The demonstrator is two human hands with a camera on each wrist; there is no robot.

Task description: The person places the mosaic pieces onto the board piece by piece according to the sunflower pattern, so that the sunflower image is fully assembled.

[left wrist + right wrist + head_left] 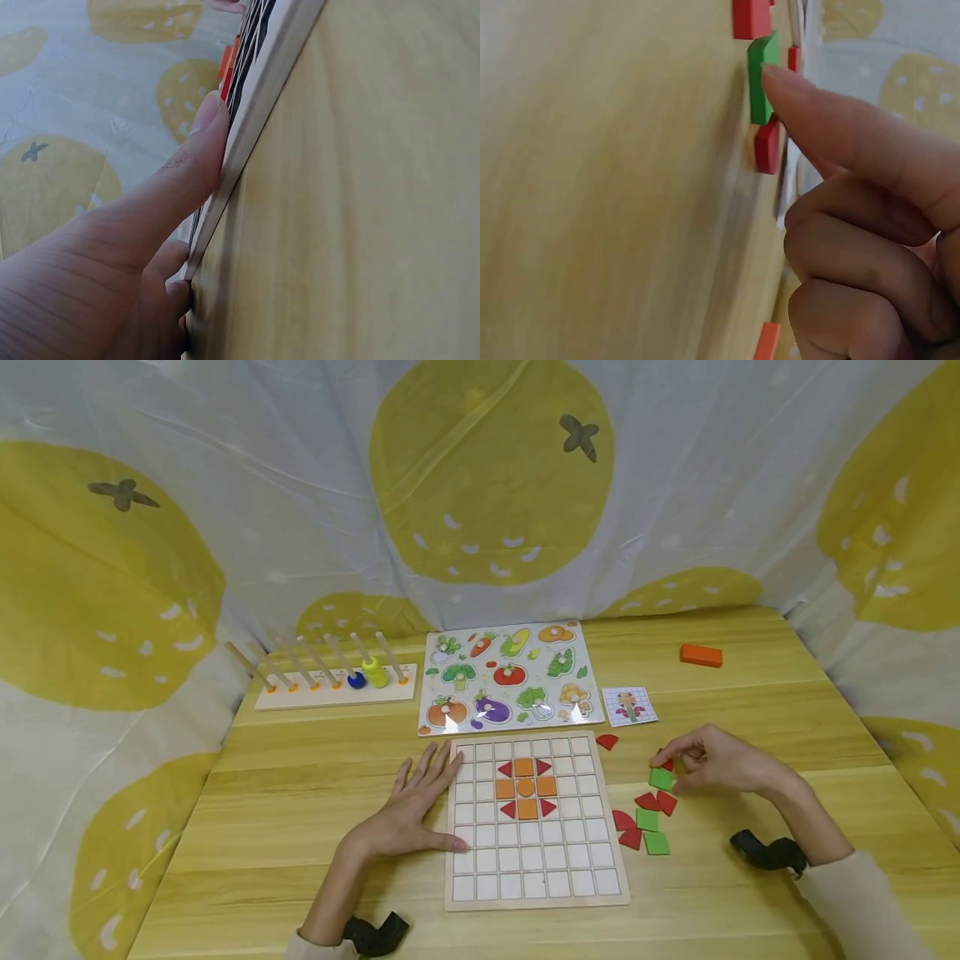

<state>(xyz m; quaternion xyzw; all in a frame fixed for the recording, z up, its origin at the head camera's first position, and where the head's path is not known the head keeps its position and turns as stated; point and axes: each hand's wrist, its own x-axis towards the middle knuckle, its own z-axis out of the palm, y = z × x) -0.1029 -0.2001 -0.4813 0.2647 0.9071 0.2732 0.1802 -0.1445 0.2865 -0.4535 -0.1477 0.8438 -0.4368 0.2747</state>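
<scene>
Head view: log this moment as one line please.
left hand: thumb on left edge of grid board | right hand: pinching green square, lifted or not unclear | on board: orange pieces, red triangles

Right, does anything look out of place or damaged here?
Nothing looks damaged. Slightly odd: one red fan-shaped piece lies beside the grid board's far right corner, apart from the cluster with the green squares. An orange block also sits alone at the back right.

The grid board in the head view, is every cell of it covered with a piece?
No, the grid board shows many bare cells around its orange squares and red triangles.
</scene>
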